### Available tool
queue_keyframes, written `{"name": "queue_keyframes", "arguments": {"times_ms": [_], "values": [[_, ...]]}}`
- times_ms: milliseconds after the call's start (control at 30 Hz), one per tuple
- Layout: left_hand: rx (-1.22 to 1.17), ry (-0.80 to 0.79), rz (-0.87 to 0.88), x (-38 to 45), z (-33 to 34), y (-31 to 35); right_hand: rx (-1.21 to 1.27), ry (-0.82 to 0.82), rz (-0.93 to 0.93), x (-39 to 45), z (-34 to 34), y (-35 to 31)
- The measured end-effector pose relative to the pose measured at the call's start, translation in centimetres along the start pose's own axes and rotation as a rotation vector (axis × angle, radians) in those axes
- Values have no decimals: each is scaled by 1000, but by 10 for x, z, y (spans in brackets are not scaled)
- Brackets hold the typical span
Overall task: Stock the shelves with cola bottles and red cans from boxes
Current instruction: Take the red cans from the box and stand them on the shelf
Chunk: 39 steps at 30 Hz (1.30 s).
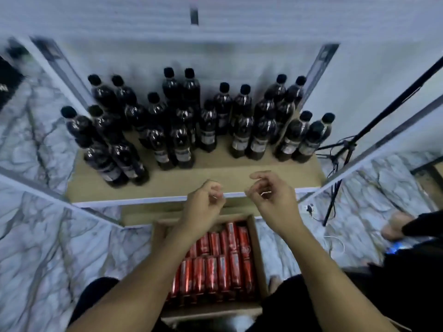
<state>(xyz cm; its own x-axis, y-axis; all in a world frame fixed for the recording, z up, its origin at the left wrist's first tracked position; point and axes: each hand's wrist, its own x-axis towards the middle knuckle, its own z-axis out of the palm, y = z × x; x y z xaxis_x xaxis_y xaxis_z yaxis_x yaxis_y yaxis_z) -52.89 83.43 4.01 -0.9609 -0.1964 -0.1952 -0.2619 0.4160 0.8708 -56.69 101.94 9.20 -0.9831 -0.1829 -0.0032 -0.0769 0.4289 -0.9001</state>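
Wooden shelf [239, 180] beyond the fingers is full of cola bottles [177, 130], both hands [203, 202] loosely curled, holding nothing, so red cans [215, 267] below look next.

Dim and cool throughout, bluish cast, no single light source to be made out. Soft all over, with motion blur smearing the left frame post [60, 68] and the far bottles [177, 92]; small pale highlights on bottle shoulders, faint shine on the red cans [215, 271]. Strong wide-angle bending at the edges, straight shelf [251, 173] rails splaying outward, marbled floor [36, 236] stretched at the corners; shadows weak and diffuse.
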Motion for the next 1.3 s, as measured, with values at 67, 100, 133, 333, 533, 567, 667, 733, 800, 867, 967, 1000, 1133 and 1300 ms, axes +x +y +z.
{"name": "queue_keyframes", "arguments": {"times_ms": [67, 100, 133, 333, 533, 567, 667, 733, 800, 867, 967, 1000, 1133, 1300], "values": [[33, -39, -93, 16, 36, -83, -76, -82, 123, -5, 36, 74], [64, -61, -128, 22, 53, -122, -131, -116, 180, -6, 55, 109], [128, -79, -167, 25, 68, -158, -170, -134, 217, -9, 73, 145], [215, -129, -355, 35, 147, -354, -355, -239, 445, -29, 162, 322], [426, -359, -409, 26, 189, -454, -477, -197, 574, -35, 225, 436], [486, -400, -396, 22, 191, -463, -519, -191, 567, -36, 235, 455], [654, -445, -315, 12, 189, -474, -615, -191, 563, -35, 247, 459], [743, -466, -214, 9, 183, -477, -694, -204, 532, -34, 250, 465], [817, -550, -139, 9, 180, -484, -793, -215, 491, -35, 255, 472], [845, -612, -111, 9, 179, -489, -896, -222, 455, -38, 261, 476], [833, -624, -94, 15, 181, -489, -998, -183, 414, -41, 269, 481], [839, -636, -92, 17, 181, -486, -998, -166, 412, -41, 271, 483], [824, -720, -168, 22, 178, -477, -972, -130, 429, -44, 272, 481], [643, -772, -218, 34, 160, -475, -959, -62, 473, -47, 274, 478]]}}
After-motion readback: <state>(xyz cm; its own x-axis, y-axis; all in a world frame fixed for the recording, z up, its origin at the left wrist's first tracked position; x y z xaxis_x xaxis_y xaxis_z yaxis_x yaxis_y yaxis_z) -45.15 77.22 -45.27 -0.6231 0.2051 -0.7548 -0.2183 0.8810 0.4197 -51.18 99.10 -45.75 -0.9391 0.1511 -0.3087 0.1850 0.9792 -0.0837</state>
